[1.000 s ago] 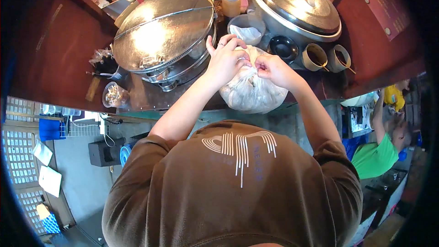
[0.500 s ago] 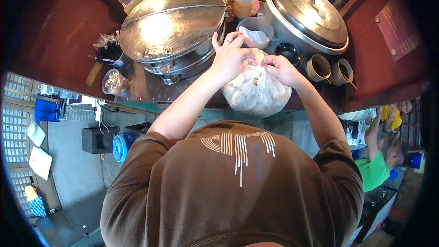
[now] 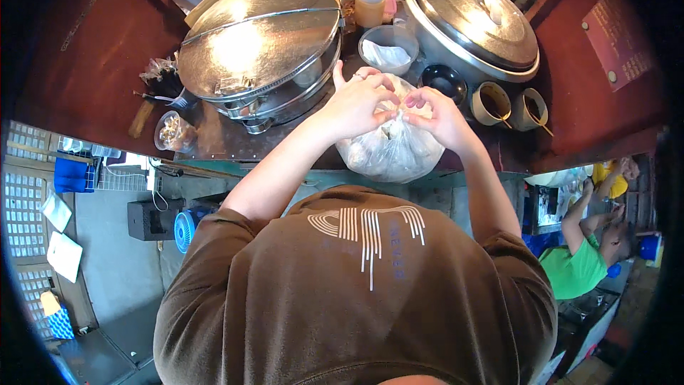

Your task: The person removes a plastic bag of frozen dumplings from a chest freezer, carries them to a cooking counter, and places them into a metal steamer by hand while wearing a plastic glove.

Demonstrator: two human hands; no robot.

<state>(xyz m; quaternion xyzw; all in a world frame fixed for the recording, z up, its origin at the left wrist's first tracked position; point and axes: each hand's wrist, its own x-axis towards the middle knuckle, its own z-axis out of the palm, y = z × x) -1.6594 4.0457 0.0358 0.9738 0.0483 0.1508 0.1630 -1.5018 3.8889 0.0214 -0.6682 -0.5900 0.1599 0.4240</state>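
A bulging translucent plastic bag [image 3: 390, 153] sits at the near edge of the counter, packed with pale lumps that I cannot make out. Its neck is bunched together at the top. My left hand [image 3: 360, 103] pinches the gathered plastic from the left, with its index finger curled and another finger lifted away. From the right, my right hand [image 3: 433, 113] pinches the same neck between thumb and fingers, close beside the left fingertips. Just beyond the bag stands a clear tub [image 3: 388, 50] with white plastic inside, and a black bowl [image 3: 443, 82] lies past my right hand.
A large round lidded steamer [image 3: 256, 36] fills the left of the counter, and a lidded metal pot [image 3: 474, 25] the right. Between them stands a squeeze bottle [image 3: 370, 3]. Two cups of dark sauce [image 3: 491, 103] are at right; a small tub [image 3: 174, 132] is at left.
The pinched bag neck is spread a little wider between my fingers, and my right fingers have shifted on the plastic. The whole view has moved slightly.
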